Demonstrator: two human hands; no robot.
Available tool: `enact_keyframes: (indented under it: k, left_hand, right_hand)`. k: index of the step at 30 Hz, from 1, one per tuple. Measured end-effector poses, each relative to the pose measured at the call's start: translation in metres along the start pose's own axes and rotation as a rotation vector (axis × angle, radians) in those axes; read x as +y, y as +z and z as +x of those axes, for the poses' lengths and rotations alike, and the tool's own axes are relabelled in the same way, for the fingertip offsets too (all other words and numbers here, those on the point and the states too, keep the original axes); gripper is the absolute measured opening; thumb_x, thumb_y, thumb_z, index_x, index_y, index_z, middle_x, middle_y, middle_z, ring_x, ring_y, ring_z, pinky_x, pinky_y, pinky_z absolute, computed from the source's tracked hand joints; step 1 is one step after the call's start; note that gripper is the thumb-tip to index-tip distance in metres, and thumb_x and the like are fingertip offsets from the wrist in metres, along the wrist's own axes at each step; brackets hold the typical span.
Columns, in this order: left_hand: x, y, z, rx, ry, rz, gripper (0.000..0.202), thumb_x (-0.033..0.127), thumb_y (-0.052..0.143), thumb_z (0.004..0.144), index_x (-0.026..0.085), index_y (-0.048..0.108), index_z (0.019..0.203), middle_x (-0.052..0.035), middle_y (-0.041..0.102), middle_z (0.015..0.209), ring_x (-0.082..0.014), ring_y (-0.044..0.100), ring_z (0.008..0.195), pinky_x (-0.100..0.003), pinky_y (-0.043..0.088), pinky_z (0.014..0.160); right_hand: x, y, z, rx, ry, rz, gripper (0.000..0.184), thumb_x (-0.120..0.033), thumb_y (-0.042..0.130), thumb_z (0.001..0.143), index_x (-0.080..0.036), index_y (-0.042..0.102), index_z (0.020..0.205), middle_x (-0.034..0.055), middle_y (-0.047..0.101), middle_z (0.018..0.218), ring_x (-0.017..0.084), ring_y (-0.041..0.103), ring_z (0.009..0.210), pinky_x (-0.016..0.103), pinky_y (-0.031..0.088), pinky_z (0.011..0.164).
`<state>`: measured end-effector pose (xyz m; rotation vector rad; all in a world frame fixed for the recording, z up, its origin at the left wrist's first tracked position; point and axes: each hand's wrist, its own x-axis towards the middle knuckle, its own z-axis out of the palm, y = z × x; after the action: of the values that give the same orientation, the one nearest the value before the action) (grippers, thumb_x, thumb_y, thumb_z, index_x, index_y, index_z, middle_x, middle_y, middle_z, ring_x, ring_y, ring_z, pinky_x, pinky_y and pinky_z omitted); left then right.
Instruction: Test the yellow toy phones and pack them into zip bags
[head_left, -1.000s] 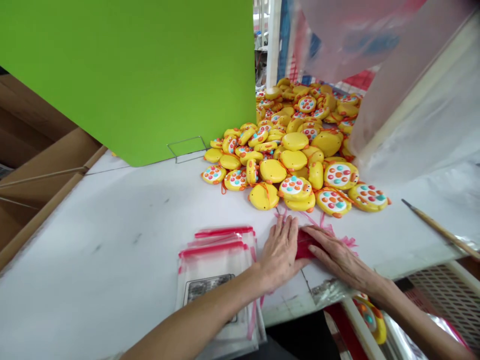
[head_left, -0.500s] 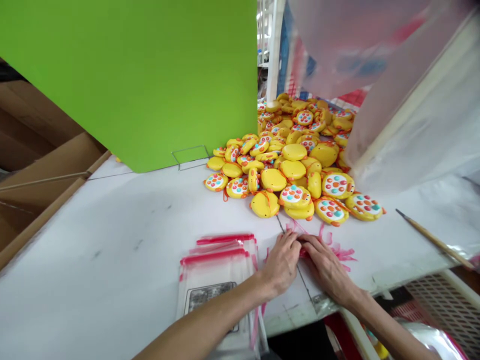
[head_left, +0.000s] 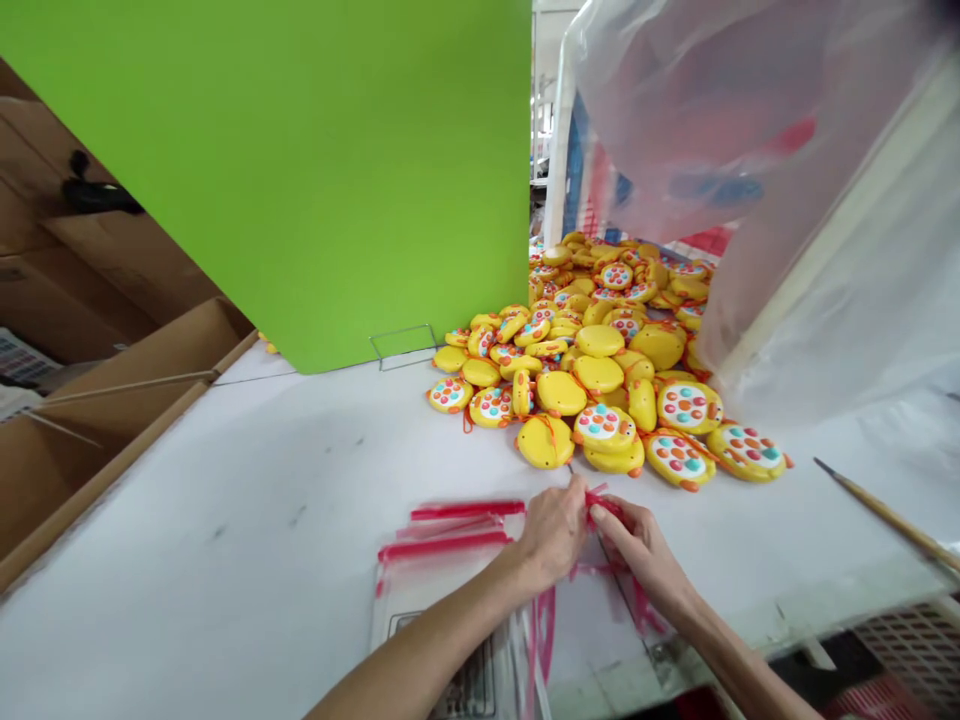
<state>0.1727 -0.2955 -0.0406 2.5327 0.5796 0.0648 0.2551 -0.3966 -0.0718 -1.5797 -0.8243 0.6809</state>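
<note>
Red strips [head_left: 600, 500], perhaps bag seals, half hidden between both hands.

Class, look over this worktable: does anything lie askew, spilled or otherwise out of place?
Yes. The yellow toys lie in a loose heap spilling across the white table, some face up, some face down. The stack of red-striped bags overhangs the near edge. Both the left hand and right hand pinch red strips.
</note>
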Motion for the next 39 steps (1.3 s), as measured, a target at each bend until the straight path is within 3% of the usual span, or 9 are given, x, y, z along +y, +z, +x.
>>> enact_keyframes:
  k: [5, 10, 14, 17, 23, 25, 29, 35, 39]
  left_hand:
    - [0.008, -0.001, -0.002, -0.017, -0.027, -0.06, 0.03, 0.009, 0.042, 0.074, 0.013, 0.055, 0.1, -0.0128, 0.065, 0.077, -0.0291, 0.062, 0.072, -0.032, 0.039, 0.06]
    - [0.004, -0.003, 0.003, -0.014, -0.04, -0.306, 0.021, 0.011, 0.04, 0.076, 0.015, 0.059, 0.085, -0.0075, 0.064, 0.078, -0.0211, 0.059, 0.072, -0.028, 0.039, 0.062]
    - [0.0, 0.001, 0.007, -0.059, -0.091, -0.58, 0.015, 0.014, 0.041, 0.076, 0.015, 0.053, 0.067, -0.0008, 0.054, 0.062, -0.0129, 0.051, 0.058, -0.022, 0.035, 0.052]
    - [0.001, 0.007, 0.007, -0.139, -0.18, -0.755, 0.016, 0.02, 0.04, 0.077, 0.015, 0.049, 0.065, 0.0038, 0.043, 0.05, -0.0083, 0.042, 0.043, -0.019, 0.031, 0.042]
    - [0.0, 0.008, -0.001, -0.258, -0.273, -0.992, 0.022, 0.036, 0.05, 0.076, 0.015, 0.053, 0.07, 0.007, 0.04, 0.047, -0.005, 0.034, 0.035, -0.017, 0.026, 0.035]
    - [-0.003, 0.004, -0.004, -0.264, -0.292, -1.022, 0.025, 0.037, 0.056, 0.073, 0.013, 0.057, 0.078, 0.0069, 0.042, 0.049, -0.0047, 0.033, 0.037, -0.016, 0.023, 0.035]
    - [-0.006, -0.003, -0.008, -0.144, -0.293, -0.996, 0.053, 0.045, 0.062, 0.071, 0.014, 0.053, 0.113, 0.0051, 0.051, 0.061, -0.0066, 0.042, 0.047, -0.016, 0.03, 0.042]
    - [-0.004, -0.007, -0.011, -0.419, -0.164, -0.752, 0.021, 0.029, 0.052, 0.074, 0.011, 0.062, 0.07, 0.0057, 0.04, 0.049, -0.0065, 0.035, 0.043, -0.019, 0.025, 0.042]
    - [-0.008, -0.011, -0.009, -0.293, -0.104, -0.706, 0.019, 0.026, 0.05, 0.074, 0.012, 0.059, 0.065, 0.0053, 0.041, 0.05, -0.007, 0.034, 0.046, -0.02, 0.023, 0.043]
  right_hand:
    - [0.007, 0.017, 0.006, 0.216, 0.056, 0.2, 0.035, -0.047, 0.052, 0.082, -0.018, 0.048, 0.065, -0.0065, 0.039, 0.053, 0.009, 0.035, 0.048, 0.021, 0.031, 0.046]
    - [0.002, 0.02, 0.017, 0.362, 0.025, 0.259, 0.034, -0.037, 0.067, 0.071, -0.017, 0.046, 0.052, -0.0062, 0.042, 0.05, 0.01, 0.037, 0.051, 0.022, 0.031, 0.049]
    - [-0.007, 0.017, 0.02, 0.445, 0.03, 0.332, 0.02, -0.029, 0.072, 0.063, -0.016, 0.058, 0.057, -0.0041, 0.053, 0.056, 0.012, 0.047, 0.058, 0.024, 0.038, 0.058]
    - [-0.014, 0.018, 0.022, 0.469, 0.06, 0.471, 0.016, -0.028, 0.07, 0.063, -0.018, 0.058, 0.063, -0.0037, 0.056, 0.059, 0.013, 0.051, 0.059, 0.025, 0.042, 0.057]
    - [-0.023, 0.017, 0.026, 0.445, 0.117, 0.728, 0.04, -0.025, 0.068, 0.058, -0.022, 0.028, 0.052, -0.0139, 0.024, 0.037, 0.003, 0.022, 0.033, 0.018, 0.032, 0.037]
    - [-0.023, 0.014, 0.026, 0.451, 0.139, 0.759, 0.042, -0.022, 0.068, 0.056, -0.022, 0.026, 0.053, -0.0145, 0.023, 0.037, 0.002, 0.019, 0.033, 0.016, 0.025, 0.033]
    - [-0.022, 0.01, 0.027, 0.464, 0.163, 0.749, 0.042, -0.022, 0.068, 0.055, -0.022, 0.026, 0.054, -0.0141, 0.025, 0.037, 0.002, 0.02, 0.033, 0.015, 0.021, 0.031]
    - [-0.023, 0.013, 0.024, 0.533, 0.101, 0.57, 0.025, -0.025, 0.068, 0.064, -0.022, 0.044, 0.07, -0.0141, 0.032, 0.041, 0.005, 0.026, 0.034, 0.016, 0.024, 0.033]
    - [-0.02, 0.008, 0.015, 0.505, 0.004, 0.279, 0.028, -0.033, 0.065, 0.072, -0.02, 0.058, 0.096, -0.0054, 0.055, 0.06, 0.011, 0.048, 0.051, 0.02, 0.037, 0.047]
